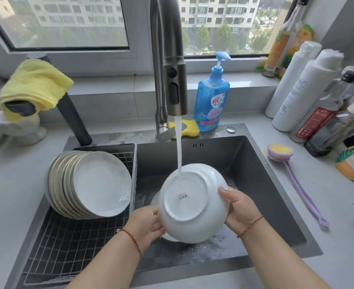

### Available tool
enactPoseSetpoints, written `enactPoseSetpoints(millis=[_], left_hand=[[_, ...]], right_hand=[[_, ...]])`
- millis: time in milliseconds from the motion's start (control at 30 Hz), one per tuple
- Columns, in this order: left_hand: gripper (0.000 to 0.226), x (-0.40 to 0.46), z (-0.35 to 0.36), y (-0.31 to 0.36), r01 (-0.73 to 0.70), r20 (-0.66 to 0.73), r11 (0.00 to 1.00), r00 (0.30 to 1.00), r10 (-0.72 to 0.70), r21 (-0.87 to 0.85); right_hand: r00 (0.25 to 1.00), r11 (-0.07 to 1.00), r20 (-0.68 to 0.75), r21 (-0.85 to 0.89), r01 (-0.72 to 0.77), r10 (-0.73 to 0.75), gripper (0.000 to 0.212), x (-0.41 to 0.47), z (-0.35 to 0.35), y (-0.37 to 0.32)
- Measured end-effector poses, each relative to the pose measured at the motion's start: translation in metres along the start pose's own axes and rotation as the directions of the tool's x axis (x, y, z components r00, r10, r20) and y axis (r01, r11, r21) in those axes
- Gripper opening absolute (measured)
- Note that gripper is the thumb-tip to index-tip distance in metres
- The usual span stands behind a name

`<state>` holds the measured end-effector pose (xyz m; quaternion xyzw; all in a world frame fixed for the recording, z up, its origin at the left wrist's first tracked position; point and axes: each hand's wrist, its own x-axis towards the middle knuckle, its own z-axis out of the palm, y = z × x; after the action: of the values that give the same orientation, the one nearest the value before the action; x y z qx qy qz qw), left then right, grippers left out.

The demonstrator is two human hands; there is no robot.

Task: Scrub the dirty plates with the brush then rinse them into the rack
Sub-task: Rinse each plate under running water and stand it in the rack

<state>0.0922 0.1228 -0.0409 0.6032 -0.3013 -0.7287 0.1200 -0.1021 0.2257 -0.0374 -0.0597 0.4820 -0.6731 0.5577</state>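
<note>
While water runs onto the plate (192, 203), the left hand (146, 223) and right hand (237, 207) grip its wet rim, fingers curled; it could slip into the sink (276, 184).

White plate (192, 205) underside-up under running water — others racked (92, 184).

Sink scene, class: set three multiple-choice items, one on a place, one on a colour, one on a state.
1. Where does the brush lie?
A. in the sink
B. on the counter right of the sink
C. in the rack

2. What colour is the soap bottle?
A. blue
B. red
C. green

3. How is the plate held?
A. by one hand
B. set down
C. by both hands, underside up under running water

Key: B, it lies on the counter; A, its body is blue; C, left hand and right hand hold its rim.
</note>
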Motion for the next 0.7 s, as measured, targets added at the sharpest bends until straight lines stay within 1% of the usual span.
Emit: enactPoseSetpoints(millis=[67,100,133,200,233,267,300,333,367,400,433,467,533,567,600,633,667,700], left_hand=[[0.022,-0.001,0.000,0.001,-0.024,-0.016,0.998,1.000,0.025,0.062],[0.023,-0.003,0.000,0.003,-0.042,-0.018,0.997,0.999,0.044,0.070],[0.032,-0.002,0.000,0.006,-0.062,-0.007,0.996,0.998,0.063,0.064],[0.049,-0.003,0.002,0.012,-0.081,0.056,0.997,0.995,0.081,0.000],[0.054,-0.005,0.003,0.015,-0.086,0.092,0.995,0.992,0.089,-0.042],[0.055,-0.006,0.005,0.018,-0.077,0.137,0.994,0.987,0.088,-0.084],[0.054,-0.007,0.007,0.020,-0.059,0.182,0.990,0.980,0.082,-0.131],[0.059,-0.005,0.010,0.021,-0.037,0.229,0.983,0.970,0.078,-0.179],[0.066,-0.004,0.012,0.021,-0.019,0.262,0.973,0.962,0.081,-0.232],[0.073,-0.002,0.014,0.021,-0.014,0.274,0.960,0.957,0.094,-0.280],[0.077,-0.001,0.016,0.020,-0.026,0.265,0.944,0.957,0.118,-0.329],[0.076,0.001,0.017,0.020,-0.041,0.244,0.929,0.960,0.139,-0.367],[0.062,0.002,0.015,0.021,-0.075,0.192,0.903,0.967,0.170,-0.423],[0.056,0.003,0.014,0.021,-0.085,0.187,0.891,0.965,0.185,-0.446],[0.053,0.005,0.012,0.020,-0.085,0.185,0.885,0.965,0.188,-0.458],[0.053,0.006,0.010,0.019,-0.074,0.191,0.882,0.965,0.182,-0.465],[0.055,0.004,0.008,0.018,-0.057,0.187,0.885,0.969,0.160,-0.462],[0.060,0.003,0.007,0.017,-0.031,0.193,0.887,0.972,0.135,-0.461]], right_hand=[[0.999,0.979,0.019,-0.199,0.046,-0.043,0.033,-0.003,0.012,-0.002],[0.998,0.951,0.017,-0.302,0.057,-0.054,0.035,-0.005,0.017,-0.001],[0.998,0.912,0.014,-0.405,0.068,-0.068,0.034,-0.007,0.023,0.003],[0.993,0.789,0.025,-0.605,0.109,-0.118,0.019,-0.011,0.036,0.014],[0.987,0.693,0.062,-0.705,0.150,-0.150,0.013,-0.013,0.041,0.021],[0.977,0.565,0.122,-0.800,0.202,-0.177,0.010,-0.014,0.044,0.027],[0.963,0.405,0.194,-0.878,0.255,-0.186,0.006,-0.015,0.047,0.032],[0.944,0.221,0.267,-0.926,0.307,-0.193,0.006,-0.015,0.049,0.039],[0.915,0.046,0.344,-0.932,0.360,-0.210,0.011,-0.018,0.052,0.043],[0.871,-0.092,0.422,-0.906,0.412,-0.251,0.014,-0.020,0.055,0.048],[0.821,-0.206,0.498,-0.866,0.455,-0.280,0.016,-0.021,0.058,0.055],[0.776,-0.274,0.547,-0.835,0.478,-0.314,0.017,-0.021,0.060,0.061],[0.691,-0.303,0.613,-0.790,0.533,-0.383,0.015,-0.018,0.060,0.069],[0.677,-0.294,0.630,-0.776,0.557,-0.381,0.014,-0.016,0.058,0.072],[0.694,-0.243,0.629,-0.777,0.581,-0.351,0.013,-0.015,0.058,0.073],[0.725,-0.164,0.617,-0.784,0.598,-0.306,0.016,-0.017,0.061,0.070],[0.773,-0.057,0.586,-0.804,0.592,-0.243,0.024,-0.019,0.064,0.067],[0.818,0.095,0.553,-0.816,0.570,-0.158,0.030,-0.020,0.067,0.066]])
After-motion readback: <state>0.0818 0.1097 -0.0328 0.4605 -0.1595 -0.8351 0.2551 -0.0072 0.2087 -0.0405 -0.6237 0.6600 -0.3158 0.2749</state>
